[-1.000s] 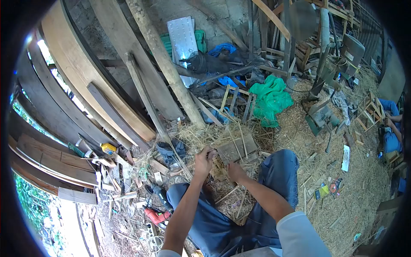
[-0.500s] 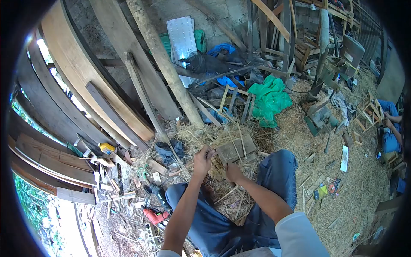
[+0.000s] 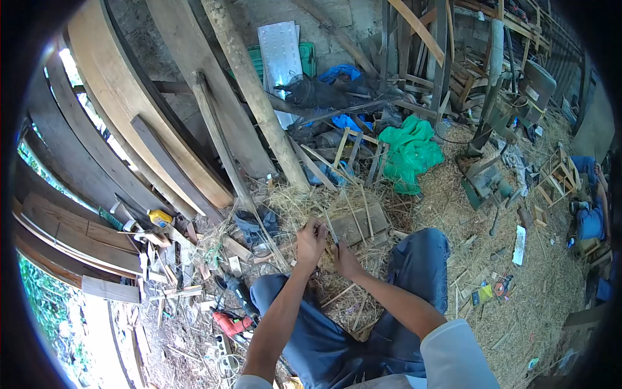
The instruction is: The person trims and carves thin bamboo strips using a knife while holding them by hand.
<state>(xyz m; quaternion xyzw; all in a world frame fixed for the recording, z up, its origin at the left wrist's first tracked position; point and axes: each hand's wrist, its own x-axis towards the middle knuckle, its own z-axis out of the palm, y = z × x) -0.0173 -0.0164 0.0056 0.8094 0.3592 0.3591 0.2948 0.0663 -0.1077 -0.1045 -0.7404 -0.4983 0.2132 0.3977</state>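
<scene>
Between my knees, both hands are held close together above the straw-covered ground. My left hand (image 3: pixel 311 238) is closed in a pinch, fingers up, on something too small to make out. Just to its right and slightly lower, my right hand (image 3: pixel 345 259) is wrapped round something thin, perhaps a blade or strip, whose tip shows above the fingers near my left hand. Beyond the hands a wooden block (image 3: pixel 353 227) lies on the straw with thin sticks across it.
A red power drill (image 3: pixel 231 323) lies left of my legs. Long planks (image 3: pixel 146 97) lean at the left. Further off are a green mesh bundle (image 3: pixel 409 152) and a metal machine (image 3: pixel 486 181). Another person's blue-clothed leg (image 3: pixel 590 223) shows at the far right.
My right hand has moved up and left, closer to my left hand. The thin piece at its fingers shows now. The other person at the far right has shifted an arm.
</scene>
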